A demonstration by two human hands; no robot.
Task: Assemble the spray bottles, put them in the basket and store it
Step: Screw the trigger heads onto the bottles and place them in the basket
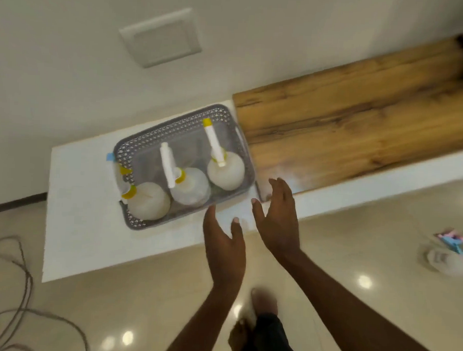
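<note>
Hands: your left hand (223, 244) and right hand (279, 217) hover empty, fingers spread, beside the grey basket (174, 125) of three spray bottles (190, 185) on the white desk (83, 211); likely light, top-heavy, so grip opposite rims.

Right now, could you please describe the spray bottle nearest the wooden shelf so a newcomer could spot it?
Find the grey basket on the white ledge. Three spray bottles stand inside along its near side. Yours is the spray bottle at the end by the wooden shelf; only its white head ends in a yellow tip.

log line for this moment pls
basket on white ledge | three bottles inside | left hand open | right hand open | neither touches basket
</note>
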